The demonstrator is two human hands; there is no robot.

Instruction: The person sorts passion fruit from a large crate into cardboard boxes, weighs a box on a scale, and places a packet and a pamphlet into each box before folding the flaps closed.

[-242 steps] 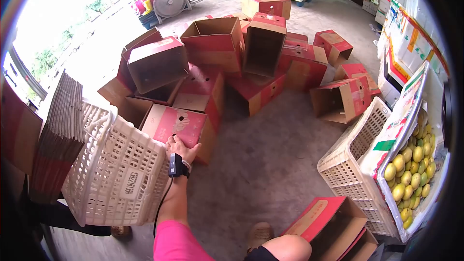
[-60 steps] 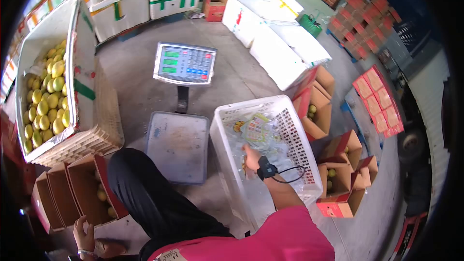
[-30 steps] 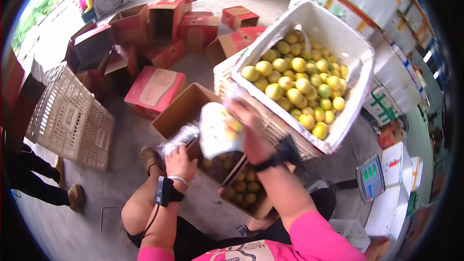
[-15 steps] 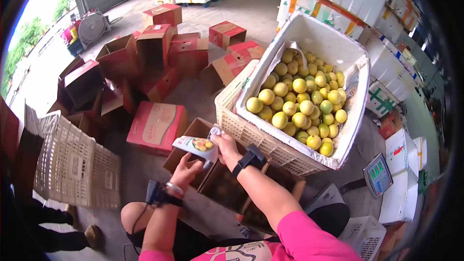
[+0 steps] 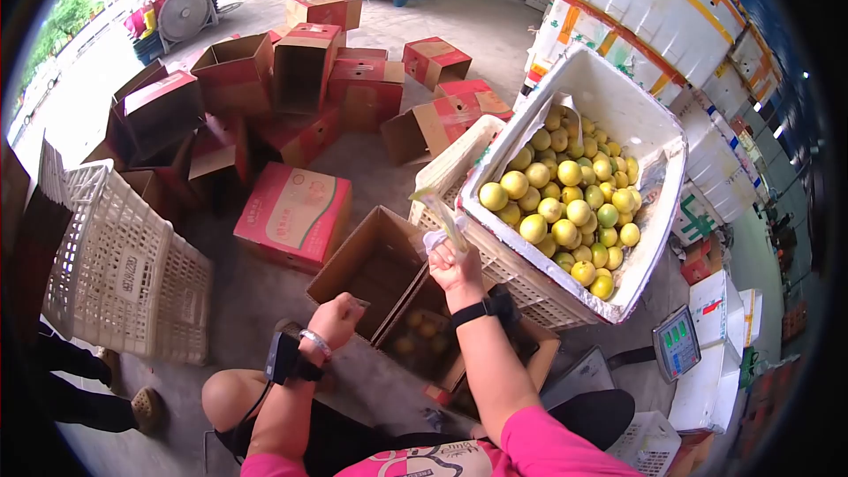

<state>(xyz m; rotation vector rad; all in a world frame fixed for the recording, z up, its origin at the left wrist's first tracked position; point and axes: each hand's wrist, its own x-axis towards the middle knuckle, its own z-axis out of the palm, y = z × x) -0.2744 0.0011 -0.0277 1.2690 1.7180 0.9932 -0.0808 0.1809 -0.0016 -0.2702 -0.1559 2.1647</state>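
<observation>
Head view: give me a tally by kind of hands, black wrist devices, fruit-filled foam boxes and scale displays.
Hands: 2
Black wrist devices: 2
Fruit-filled foam box: 1
Scale display: 1
Total: 6

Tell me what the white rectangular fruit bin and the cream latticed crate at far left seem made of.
White rectangular fruit bin: probably matte foam, from its chunky, scuffed rim.
Cream latticed crate: likely dull moulded plastic, from its regular openings.

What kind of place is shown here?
Probably a fruit packing area: a foam box full of yellow-green fruit, many open cartons, and a digital scale.
</observation>
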